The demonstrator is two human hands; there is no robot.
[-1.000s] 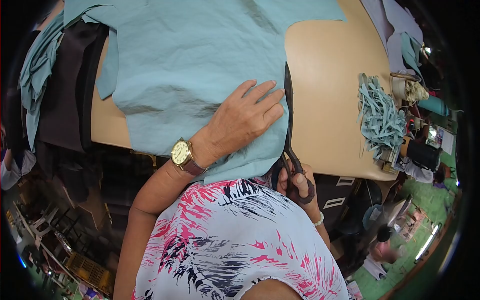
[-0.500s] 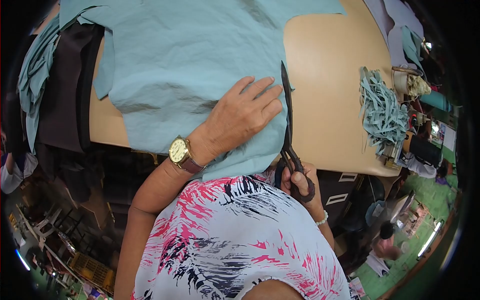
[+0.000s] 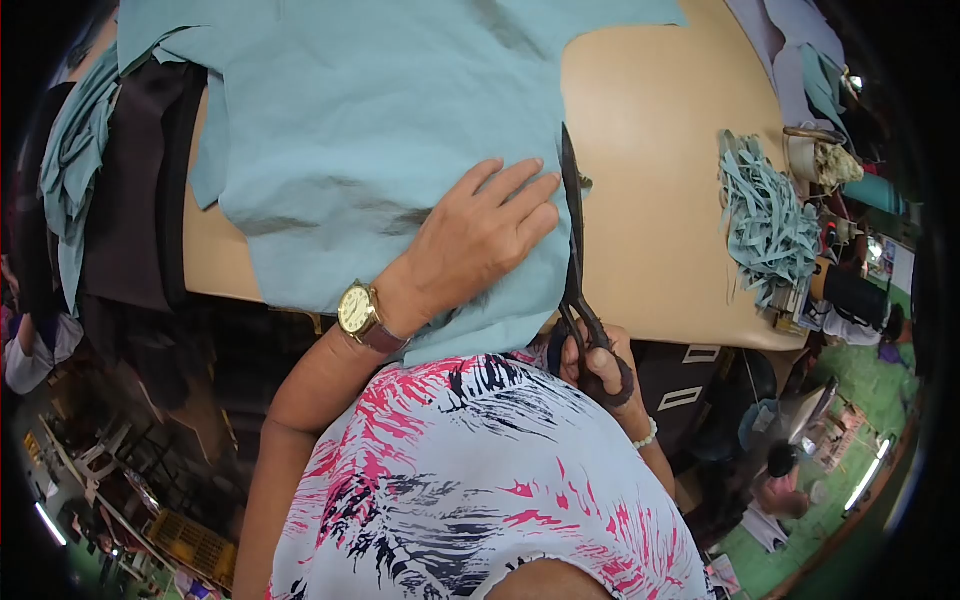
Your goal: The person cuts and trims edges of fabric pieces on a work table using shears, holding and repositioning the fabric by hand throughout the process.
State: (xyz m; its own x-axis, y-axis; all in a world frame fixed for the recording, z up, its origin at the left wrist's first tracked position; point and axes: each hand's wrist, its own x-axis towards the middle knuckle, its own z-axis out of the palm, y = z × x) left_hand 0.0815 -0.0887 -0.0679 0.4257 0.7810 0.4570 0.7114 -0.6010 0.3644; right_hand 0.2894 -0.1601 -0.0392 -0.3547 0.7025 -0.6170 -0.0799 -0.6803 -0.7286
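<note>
A large piece of light teal fabric (image 3: 350, 120) lies spread over the tan tabletop (image 3: 660, 200). My left hand (image 3: 485, 225) rests flat on it near its right edge, fingers stretched out and slightly apart. Long dark scissors (image 3: 574, 235) lie along that same edge, their blades pointing away from me and nearly closed. My right hand (image 3: 605, 365) grips the scissor handles at the table's front edge, thumb through one loop. Its other fingers are partly hidden behind the handles.
A heap of thin teal fabric strips (image 3: 765, 215) sits at the table's right side. Dark brown cloth (image 3: 130, 190) and bunched teal fabric (image 3: 75, 170) hang over the left side. Another person (image 3: 780, 490) is at the lower right, beyond the table.
The view has shifted slightly. A small dark scrap now shows just right of the scissor blades. Both hands keep nearly the same pose, the left still flat, the right still on the scissors.
</note>
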